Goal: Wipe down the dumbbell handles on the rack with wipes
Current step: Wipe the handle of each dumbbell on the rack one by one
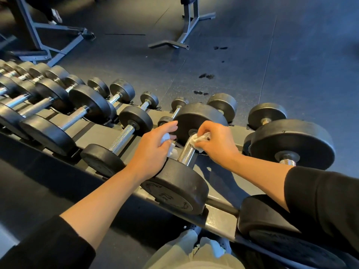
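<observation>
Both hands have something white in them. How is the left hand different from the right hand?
The right hand pinches a crumpled wipe against the shiny dumbbell handle; the left hand holds its white wad beside that handle, not on it. The right hand's fingers curl tightly, while the left hand's forefinger stretches out straight. Both reach over the same dumbbell on the rack.

One view only is supplied, taken from a head-worn wide-angle camera. It is directed forward and steeply downward over the rack (217,220), which is seen at close range and runs diagonally from upper left to lower right. Both forearms enter from the bottom edge. The gym floor (291,65) beyond the rack fills the upper frame. Straight lines are bowed towards the edges.
</observation>
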`<state>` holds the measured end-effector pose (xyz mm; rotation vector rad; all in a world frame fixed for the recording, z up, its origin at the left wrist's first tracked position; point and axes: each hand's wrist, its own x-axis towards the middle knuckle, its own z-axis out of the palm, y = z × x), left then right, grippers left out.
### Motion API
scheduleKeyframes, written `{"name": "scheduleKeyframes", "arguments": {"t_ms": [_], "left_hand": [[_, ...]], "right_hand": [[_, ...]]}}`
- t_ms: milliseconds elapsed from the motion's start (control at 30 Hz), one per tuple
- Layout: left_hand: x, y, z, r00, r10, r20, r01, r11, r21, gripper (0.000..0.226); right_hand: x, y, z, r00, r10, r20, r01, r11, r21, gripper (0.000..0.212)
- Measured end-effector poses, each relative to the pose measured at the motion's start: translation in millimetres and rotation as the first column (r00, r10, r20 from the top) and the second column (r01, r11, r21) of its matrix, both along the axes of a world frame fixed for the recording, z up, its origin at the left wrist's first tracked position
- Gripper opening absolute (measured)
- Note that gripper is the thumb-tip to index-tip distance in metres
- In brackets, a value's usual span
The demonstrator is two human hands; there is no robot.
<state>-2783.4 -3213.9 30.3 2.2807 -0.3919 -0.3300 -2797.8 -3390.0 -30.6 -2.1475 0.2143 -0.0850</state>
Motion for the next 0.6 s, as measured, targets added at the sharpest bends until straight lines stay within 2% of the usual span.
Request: {"name": "scheduleKeyframes", "arguments": {"t_ms": [67,167,233,267,333,467,600], "left_hand": [[0.0,-0.2,-0.6,1.000,0.007,0.001,-0.007,1.000,0.000,0.048],[-0.2,0.5,-2.4,1.000,0.011,0.020,-0.011,1.000,0.010,0.048],[-0.2,0.3,-2.6,1.000,0.016,0.020,-0.016,1.000,0.011,0.048],[-0.1,-0.1,-2.7,1.000,0.018,0.020,-0.018,1.000,0.012,0.048],[-0.2,-0.5,-2.1,1.000,0.017,0.023,-0.017,1.000,0.021,0.048],[0.5,-0.4,-1.5,1.000,0.007,0.018,-0.007,0.999,0.033,0.049],[0.3,-1.3,-1.1,1.000,0.012,0.006,-0.012,0.999,0.030,0.049]], "right_hand": [[-2.0,5.1,0.6,0.995,0.098,-0.001,-0.098,0.994,-0.038,0.017],[-4.5,7.3,3.3,0.984,0.179,-0.009,-0.175,0.970,0.168,0.032],[-3.5,4.6,2.9,0.984,0.171,-0.052,-0.156,0.963,0.221,0.024],[-3.0,2.8,1.8,0.984,0.168,-0.064,-0.155,0.972,0.177,0.019],[-2.8,1.7,-0.7,0.984,0.165,-0.070,-0.159,0.984,0.081,0.024],[-3.3,2.9,-2.4,0.985,0.167,-0.036,-0.166,0.986,0.027,0.032],[-8.5,8.0,-0.6,0.970,0.244,0.020,-0.243,0.969,-0.048,0.020]]}}
